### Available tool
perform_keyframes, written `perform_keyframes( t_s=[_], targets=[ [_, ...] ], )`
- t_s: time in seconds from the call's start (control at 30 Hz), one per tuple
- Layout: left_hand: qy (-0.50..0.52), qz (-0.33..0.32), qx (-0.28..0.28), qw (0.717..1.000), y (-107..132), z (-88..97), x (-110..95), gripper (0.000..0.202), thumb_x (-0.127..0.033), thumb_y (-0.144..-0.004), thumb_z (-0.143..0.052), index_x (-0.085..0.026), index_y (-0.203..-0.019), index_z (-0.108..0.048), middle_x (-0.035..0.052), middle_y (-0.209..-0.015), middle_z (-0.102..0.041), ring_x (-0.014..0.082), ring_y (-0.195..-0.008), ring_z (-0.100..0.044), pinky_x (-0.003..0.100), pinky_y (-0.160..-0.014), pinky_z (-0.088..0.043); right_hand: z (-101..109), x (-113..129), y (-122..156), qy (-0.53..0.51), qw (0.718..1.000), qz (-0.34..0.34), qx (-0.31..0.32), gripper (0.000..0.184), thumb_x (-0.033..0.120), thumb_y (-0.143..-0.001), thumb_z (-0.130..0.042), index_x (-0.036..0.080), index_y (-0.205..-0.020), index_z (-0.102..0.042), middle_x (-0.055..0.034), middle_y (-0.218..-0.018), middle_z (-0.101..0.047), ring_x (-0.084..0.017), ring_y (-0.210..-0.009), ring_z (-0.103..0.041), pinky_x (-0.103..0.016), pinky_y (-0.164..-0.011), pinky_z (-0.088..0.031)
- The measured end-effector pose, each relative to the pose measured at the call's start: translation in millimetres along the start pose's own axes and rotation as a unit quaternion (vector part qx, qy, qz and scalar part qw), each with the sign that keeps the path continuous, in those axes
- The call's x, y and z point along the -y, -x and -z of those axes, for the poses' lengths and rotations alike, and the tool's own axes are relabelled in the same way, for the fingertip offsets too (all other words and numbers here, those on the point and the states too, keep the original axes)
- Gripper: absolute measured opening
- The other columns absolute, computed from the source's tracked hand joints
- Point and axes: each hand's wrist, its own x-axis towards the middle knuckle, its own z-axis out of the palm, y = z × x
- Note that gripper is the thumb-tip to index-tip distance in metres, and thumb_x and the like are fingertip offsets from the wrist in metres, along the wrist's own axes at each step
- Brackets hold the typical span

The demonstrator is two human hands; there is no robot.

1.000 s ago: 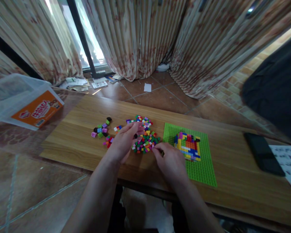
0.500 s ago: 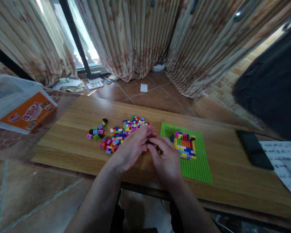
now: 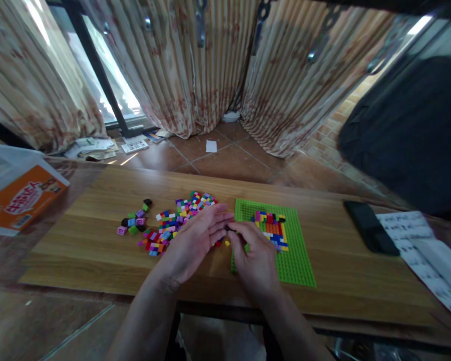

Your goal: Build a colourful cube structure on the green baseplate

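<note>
My right hand [image 3: 256,252] pinches a small black brick [image 3: 227,228] between thumb and index finger, close to the fingertips of my left hand. With its palm turned to the right and fingers stretched out, my left hand [image 3: 196,239] is open beside the pile of small coloured bricks [image 3: 169,220]. A green baseplate [image 3: 298,255] lies under and beyond my right hand. On it stands a multicoloured brick build [image 3: 273,228], partly covered by that hand. A yellow brick [image 3: 227,243] lies just below the black one.
Larger bricks [image 3: 133,221] sit in a loose group left of the pile. A clear tub with an orange label [image 3: 26,198] stands at the far left. On the right are a black phone [image 3: 371,228] and printed sheets [image 3: 406,225]. The wooden table [image 3: 97,250] has a front edge near me.
The view has shifted, so the table things appear further left and slightly lower. My hands have parted a little, and the black brick shows more clearly in my right fingers.
</note>
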Motion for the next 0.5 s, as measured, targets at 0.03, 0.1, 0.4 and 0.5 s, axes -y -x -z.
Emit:
perform_keyframes(
  t_s=[0.03, 0.1, 0.4, 0.5],
  targets=[
    [-0.001, 0.001, -0.004, 1.0, 0, -0.4, 0, 0.041, -0.043, -0.091, -0.054, -0.014, -0.119, -0.062, 0.0165, -0.126, -0.064, 0.025, -0.121, -0.058, 0.039, -0.106, -0.041, 0, 0, 0, 0.007, 1.0, 0.003, 0.004, 0.019, 0.016, -0.092, -0.052, 0.02, -0.102, -0.068, -0.0063, -0.099, -0.07, -0.016, -0.091, -0.066, -0.029, -0.082, -0.054],
    [-0.005, 0.002, -0.008, 1.0, -1, -1.4, 0, 0.042, -0.045, -0.09, -0.055, -0.013, -0.118, -0.062, 0.0167, -0.125, -0.064, 0.0258, -0.121, -0.057, 0.04, -0.107, -0.041, 1, 1, -1, 0.01, 1.0, -0.002, 0.009, 0.018, 0.016, -0.091, -0.055, 0.02, -0.101, -0.068, -0.0062, -0.098, -0.07, -0.016, -0.089, -0.066, -0.028, -0.082, -0.054],
    [-0.068, -0.003, -0.016, 0.998, -3, -9.6, 7, 0.046, -0.048, -0.084, -0.063, -0.015, -0.116, -0.065, 0.0141, -0.123, -0.066, 0.0273, -0.117, -0.06, 0.042, -0.103, -0.044, 29, -12, -5, -0.03, 0.999, -0.032, -0.024, 0.015, 0.017, -0.091, -0.055, 0.021, -0.096, -0.069, -0.0036, -0.089, -0.069, -0.015, -0.083, -0.064, -0.027, -0.076, -0.051],
    [-0.151, -0.02, -0.057, 0.987, -5, -14.7, 14, 0.044, -0.045, -0.078, -0.071, -0.017, -0.111, -0.067, 0.0119, -0.119, -0.067, 0.0265, -0.114, -0.061, 0.04, -0.1, -0.046, 50, -37, -6, -0.025, 0.993, -0.089, -0.073, 0.014, 0.025, -0.088, -0.059, 0.023, -0.094, -0.071, -0.0039, -0.094, -0.07, -0.017, -0.084, -0.065, -0.029, -0.074, -0.052]
  ],
)
